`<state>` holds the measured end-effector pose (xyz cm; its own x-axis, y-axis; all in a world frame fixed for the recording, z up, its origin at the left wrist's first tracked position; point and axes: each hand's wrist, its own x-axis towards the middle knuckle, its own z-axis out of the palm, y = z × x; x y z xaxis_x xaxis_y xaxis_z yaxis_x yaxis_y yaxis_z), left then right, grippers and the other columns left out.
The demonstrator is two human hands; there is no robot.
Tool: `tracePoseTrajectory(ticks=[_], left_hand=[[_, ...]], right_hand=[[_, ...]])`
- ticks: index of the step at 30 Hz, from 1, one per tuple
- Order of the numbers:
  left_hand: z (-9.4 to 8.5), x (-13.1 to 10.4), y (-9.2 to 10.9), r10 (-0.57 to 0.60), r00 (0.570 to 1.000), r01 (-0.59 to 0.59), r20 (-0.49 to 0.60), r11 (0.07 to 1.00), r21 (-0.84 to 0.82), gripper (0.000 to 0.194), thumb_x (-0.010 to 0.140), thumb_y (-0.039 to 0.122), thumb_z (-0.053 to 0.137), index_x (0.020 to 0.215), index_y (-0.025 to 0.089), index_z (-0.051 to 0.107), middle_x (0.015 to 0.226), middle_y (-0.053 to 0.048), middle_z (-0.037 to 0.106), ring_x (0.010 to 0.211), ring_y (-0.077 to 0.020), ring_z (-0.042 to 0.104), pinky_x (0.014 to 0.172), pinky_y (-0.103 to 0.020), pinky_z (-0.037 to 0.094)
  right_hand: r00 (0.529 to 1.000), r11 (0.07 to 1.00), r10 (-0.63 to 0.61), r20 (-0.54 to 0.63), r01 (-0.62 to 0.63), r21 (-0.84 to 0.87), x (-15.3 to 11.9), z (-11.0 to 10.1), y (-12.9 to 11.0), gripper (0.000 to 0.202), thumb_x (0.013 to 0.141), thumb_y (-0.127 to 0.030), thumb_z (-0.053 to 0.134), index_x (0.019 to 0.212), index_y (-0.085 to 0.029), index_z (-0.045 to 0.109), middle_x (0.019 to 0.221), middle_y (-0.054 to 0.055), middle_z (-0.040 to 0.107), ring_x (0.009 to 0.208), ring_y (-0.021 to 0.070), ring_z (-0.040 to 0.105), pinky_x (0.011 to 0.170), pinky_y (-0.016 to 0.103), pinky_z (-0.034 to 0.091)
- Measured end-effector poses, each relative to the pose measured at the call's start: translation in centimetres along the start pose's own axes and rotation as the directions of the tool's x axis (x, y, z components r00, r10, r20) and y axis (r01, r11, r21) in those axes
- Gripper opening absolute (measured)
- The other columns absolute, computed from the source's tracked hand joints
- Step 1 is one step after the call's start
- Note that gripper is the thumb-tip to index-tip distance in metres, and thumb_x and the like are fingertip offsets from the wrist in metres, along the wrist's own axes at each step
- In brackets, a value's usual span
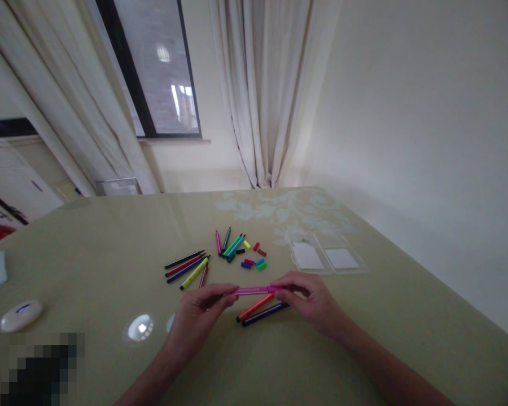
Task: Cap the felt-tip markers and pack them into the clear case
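"Pink marker (253, 291), where abt?"
"Held lvl btwn both hands, over the table (110, 237)."
"Grip?"
"L hand (198, 316) pinches one end, R hand (308, 296) the other; thumbs + fingertips closed on it."
"What's nr?"
"Orange marker (255, 308) & dark blue marker (265, 314) on table nr R hand; loose caps (249, 262) & other markers (195, 273) farther off."

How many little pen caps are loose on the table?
9 small plastic ones. Back right: red cap, brownish-red cap; left of those: yellow cap, black cap, dark green cap; nearest: magenta cap, dark blue cap, light blue cap, bright green cap. Others may be hidden.
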<state>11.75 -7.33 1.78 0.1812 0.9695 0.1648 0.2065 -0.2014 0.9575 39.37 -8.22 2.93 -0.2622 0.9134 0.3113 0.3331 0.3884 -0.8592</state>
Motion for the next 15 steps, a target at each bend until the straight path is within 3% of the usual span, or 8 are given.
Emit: tracePoseTrajectory(ticks=[4, 8, 10, 12, 15], left_hand=[[-1.2, 1.0, -0.5, 0.063, 0.997, -0.072, 0.052, 0.979, 0.193, 0.025, 0.084, 0.045, 0.075, 0.097, 0.026, 0.085, 0.09, -0.006, 0.082, 0.075, -0.0206, 0.073, 0.067, -0.028, 0.058], [-3.5, 2.1, -1.4, 0.046, 0.987, 0.023, -0.156, 0.911, 0.412, 0.042, 0.093, 0.057, 0.058, 0.098, 0.022, 0.081, 0.078, -0.005, 0.076, 0.059, -0.0193, 0.062, 0.055, -0.028, 0.048], [-4.7, 2.4, -1.9, 0.1, 0.967, 0.061, -0.235, 0.802, 0.594, 0.041, 0.096, 0.054, 0.052, 0.096, 0.022, 0.079, 0.087, -0.007, 0.076, 0.071, -0.0234, 0.067, 0.065, -0.031, 0.05], [-5.6, 2.5, -2.1, 0.14, 0.965, 0.081, -0.222, 0.645, 0.76, 0.038, 0.097, 0.047, 0.049, 0.095, 0.022, 0.077, 0.099, -0.01, 0.076, 0.087, -0.0283, 0.069, 0.076, -0.036, 0.051], [-6.1, 2.4, -2.3, 0.061, 0.984, 0.114, -0.166, 0.498, 0.86, 0.038, 0.099, 0.045, 0.045, 0.099, 0.021, 0.074, 0.105, -0.012, 0.075, 0.096, -0.0313, 0.069, 0.082, -0.039, 0.05]], right_hand=[[0.994, 0.994, 0.036, 0.104, -0.025, -0.107, 0.5, -0.8, 0.0, 0.02, 0.096, -0.04, 0.072, 0.102, -0.025, 0.083, 0.091, 0.004, 0.081, 0.079, 0.0198, 0.073, 0.071, 0.029, 0.054], [0.991, 0.988, 0.064, 0.118, -0.046, -0.145, 0.9, -1.5, 0.6, 0.02, 0.096, -0.04, 0.071, 0.101, -0.025, 0.083, 0.09, 0.004, 0.082, 0.08, 0.0213, 0.073, 0.071, 0.03, 0.053], [0.992, 0.988, 0.06, 0.108, -0.044, -0.15, 0.9, -1.5, 1.0, 0.02, 0.097, -0.039, 0.07, 0.101, -0.025, 0.083, 0.092, 0.005, 0.082, 0.083, 0.0221, 0.074, 0.073, 0.031, 0.054], [0.995, 0.986, 0.044, 0.086, -0.029, -0.165, 0.9, -1.1, 1.4, 0.019, 0.098, -0.038, 0.069, 0.101, -0.025, 0.083, 0.095, 0.006, 0.082, 0.087, 0.023, 0.074, 0.078, 0.032, 0.055], [0.997, 0.977, 0.021, 0.08, -0.003, -0.212, 0.9, -0.3, 2.0, 0.021, 0.101, -0.036, 0.064, 0.103, -0.024, 0.082, 0.097, 0.007, 0.08, 0.089, 0.0231, 0.073, 0.083, 0.034, 0.055]])
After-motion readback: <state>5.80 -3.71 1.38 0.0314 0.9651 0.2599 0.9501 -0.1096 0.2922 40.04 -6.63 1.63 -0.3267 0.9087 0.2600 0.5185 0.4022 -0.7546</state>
